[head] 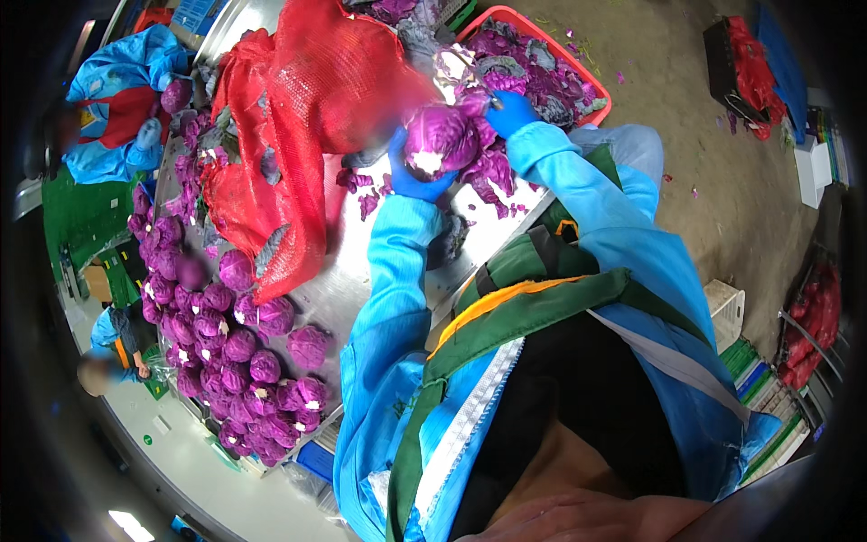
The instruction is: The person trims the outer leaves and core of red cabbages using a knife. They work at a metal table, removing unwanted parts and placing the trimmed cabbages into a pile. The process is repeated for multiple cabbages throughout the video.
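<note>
My left hand (pixel 414 181), in a blue glove, cups a red cabbage (pixel 440 137) from below and the side. Its pale cut stem end faces me. At the cabbage's right side is my right hand (pixel 513 114), also gloved, with its fingers closed around a small metal tool (pixel 497 103), perhaps a knife; most of it is hidden. Loose purple leaves (pixel 489 177) hang or lie just under the cabbage, over the steel table (pixel 366 254). Beyond it, a pale trimmed piece of cabbage (pixel 454 66) shows. Left of my hands lies a red mesh sack (pixel 332 74).
A red crate (pixel 599 88) of cabbage leaves stands beyond my right hand. Many cabbages (pixel 237 345) are heaped on the table's left part. A co-worker in blue sleeves (pixel 129 64) is across the table, and another person (pixel 112 339) is farther left. A white basket (pixel 723 315) sits at right.
</note>
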`<state>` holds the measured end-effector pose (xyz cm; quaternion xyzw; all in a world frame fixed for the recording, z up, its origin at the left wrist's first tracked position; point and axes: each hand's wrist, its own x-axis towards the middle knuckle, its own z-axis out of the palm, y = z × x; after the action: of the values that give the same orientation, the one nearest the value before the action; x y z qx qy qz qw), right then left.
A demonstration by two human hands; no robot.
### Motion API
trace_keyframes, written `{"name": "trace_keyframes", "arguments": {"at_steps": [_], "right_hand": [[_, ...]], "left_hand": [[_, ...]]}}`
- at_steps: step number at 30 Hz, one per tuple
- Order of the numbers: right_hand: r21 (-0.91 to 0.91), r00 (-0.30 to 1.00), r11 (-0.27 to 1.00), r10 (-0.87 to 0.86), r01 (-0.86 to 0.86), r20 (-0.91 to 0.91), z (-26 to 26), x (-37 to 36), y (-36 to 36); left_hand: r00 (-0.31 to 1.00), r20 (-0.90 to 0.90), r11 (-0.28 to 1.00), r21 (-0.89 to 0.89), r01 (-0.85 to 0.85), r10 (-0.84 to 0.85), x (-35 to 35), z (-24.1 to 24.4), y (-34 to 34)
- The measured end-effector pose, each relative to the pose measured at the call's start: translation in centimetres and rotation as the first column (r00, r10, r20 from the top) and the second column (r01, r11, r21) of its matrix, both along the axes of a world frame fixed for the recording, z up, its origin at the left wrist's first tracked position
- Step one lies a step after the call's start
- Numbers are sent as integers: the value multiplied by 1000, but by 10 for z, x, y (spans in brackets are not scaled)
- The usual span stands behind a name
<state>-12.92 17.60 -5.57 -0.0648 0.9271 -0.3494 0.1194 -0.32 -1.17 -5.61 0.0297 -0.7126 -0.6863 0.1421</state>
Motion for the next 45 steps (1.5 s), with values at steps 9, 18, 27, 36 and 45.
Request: {"name": "trace_keyframes", "arguments": {"at_steps": [9, 18, 27, 36, 45], "right_hand": [[-449, 972, 874, 232, -188, 43, 43, 38, -10], [-415, 982, 890, 179, -188, -62, 78, 59, -12], [-50, 999, 998, 24, -26, -42, -7, 4, 21], [-332, 867, 836, 491, -438, 92, 69, 21, -3], [-74, 949, 951, 305, -300, 73, 69, 11, -7]], "left_hand": [[976, 209, 998, -12, -64, 65, 12, 33, -14], [964, 169, 935, -323, -144, 207, -7, 29, -13], [994, -39, 808, -580, -105, 102, 7, 40, 1], [992, -128, 744, -664, -74, -16, 13, 45, 14], [989, -111, 764, -645, 3, -97, 22, 53, 17]]}}
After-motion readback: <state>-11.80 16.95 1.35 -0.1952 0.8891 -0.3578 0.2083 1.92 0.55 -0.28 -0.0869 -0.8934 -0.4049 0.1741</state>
